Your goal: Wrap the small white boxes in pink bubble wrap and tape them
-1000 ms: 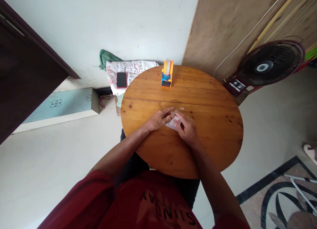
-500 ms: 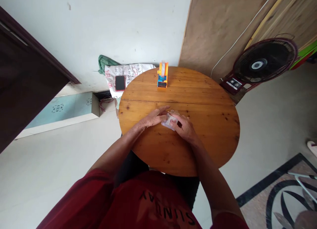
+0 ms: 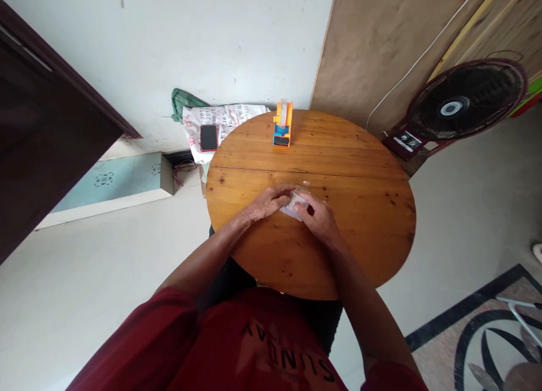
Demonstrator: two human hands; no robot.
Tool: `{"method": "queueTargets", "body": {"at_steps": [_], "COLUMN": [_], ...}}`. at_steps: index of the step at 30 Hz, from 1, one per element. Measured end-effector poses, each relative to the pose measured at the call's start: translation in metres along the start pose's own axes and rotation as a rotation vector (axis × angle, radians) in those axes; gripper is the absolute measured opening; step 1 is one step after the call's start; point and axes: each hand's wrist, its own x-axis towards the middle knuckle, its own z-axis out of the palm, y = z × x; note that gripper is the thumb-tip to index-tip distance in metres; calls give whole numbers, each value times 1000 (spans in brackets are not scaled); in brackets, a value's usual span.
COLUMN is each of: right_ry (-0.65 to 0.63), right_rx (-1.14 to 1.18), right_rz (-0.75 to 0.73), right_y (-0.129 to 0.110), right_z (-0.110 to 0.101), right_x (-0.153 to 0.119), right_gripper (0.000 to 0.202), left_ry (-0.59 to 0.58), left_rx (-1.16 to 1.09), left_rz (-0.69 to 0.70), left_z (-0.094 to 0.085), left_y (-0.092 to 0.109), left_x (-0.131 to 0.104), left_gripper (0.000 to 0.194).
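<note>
A small, clear plastic packet [image 3: 292, 210] with whitish and pinkish printing lies on the round wooden table [image 3: 359, 227]. My right hand [image 3: 318, 216] is closed on its right side, the thumb on top and the fingers along the far edge. From the left, my left hand [image 3: 271, 202] grips the packet's left and far side with thumb and fingers. The fingers partly hide the packet. At the table's far edge stands an orange and blue tape dispenser [image 3: 283, 126] with a roll of clear tape, away from both hands.
Behind the table's left edge, a phone [image 3: 208, 137] lies on a printed white sack [image 3: 192, 123], beside a green bag [image 3: 184, 103]. A dark fan [image 3: 466, 103] stands at the right by the wall. A low pale-blue cabinet [image 3: 122, 179] is at the left.
My left fingers, stretched out past the packet before, have curled in against it. My right hand keeps its hold. The whole view has shifted slightly.
</note>
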Motion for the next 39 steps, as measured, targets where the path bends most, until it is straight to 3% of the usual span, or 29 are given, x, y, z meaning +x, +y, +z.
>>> {"method": "queueTargets", "body": {"at_steps": [7, 12, 18, 23, 27, 29, 35, 39], "right_ry": [16, 85, 65, 50, 152, 133, -43, 28], "right_rx": [131, 78, -53, 106, 190, 146, 135, 86], "right_rz": [-116, 75, 85, 129, 208, 232, 251, 216], "right_y": [4, -1, -9, -3, 15, 25, 33, 32], "right_z": [-1, -11, -9, -23, -42, -44, -28, -18], "right_x": [-1, -11, -11, -12, 4, 17, 44, 47], "right_gripper": [41, 52, 43, 46, 40, 35, 30, 25], "left_ry": [86, 38, -1, -11, -11, -4, 28, 38], "left_rx": [7, -3, 34, -41, -117, -127, -70, -13], "left_rz": [115, 127, 124, 142, 115, 122, 104, 102], "left_z": [10, 10, 9, 11, 12, 12, 12, 12], "left_y": [-2, 0, 1, 1, -4, -5, -3, -2], "left_x": [-13, -10, -4, -3, -2, -2, -5, -6], "left_gripper": [49, 52, 50, 50, 50, 48, 47, 45]}}
